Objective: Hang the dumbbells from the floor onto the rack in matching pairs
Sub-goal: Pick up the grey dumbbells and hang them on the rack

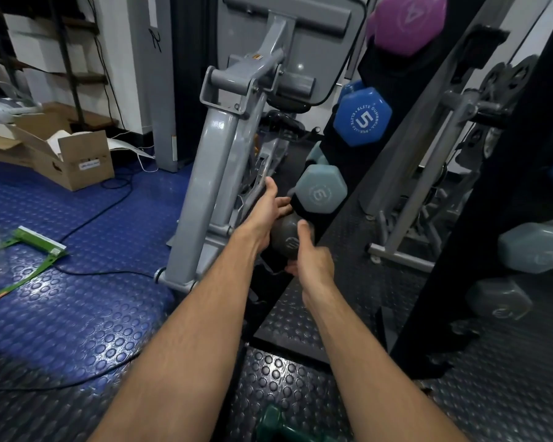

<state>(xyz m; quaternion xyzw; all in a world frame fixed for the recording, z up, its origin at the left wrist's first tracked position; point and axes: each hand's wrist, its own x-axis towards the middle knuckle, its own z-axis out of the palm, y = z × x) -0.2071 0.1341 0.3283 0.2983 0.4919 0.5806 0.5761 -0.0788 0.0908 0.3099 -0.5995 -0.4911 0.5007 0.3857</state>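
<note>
Both arms are stretched out toward the rack [358,193]. The dark grey dumbbell [286,239] is cupped low at the rack: left hand [267,215] half open behind it, right hand [312,261] curled round its end.

Your body, as seen: two bare forearms, lightly haired, no sleeves in view. Your left hand [268,212] and right hand [312,263]: no gloves, rings, watch or wristbands.

Green dumbbell [283,427] cut by bottom edge; dark dumbbell [288,239] half-hidden behind hands.
</note>
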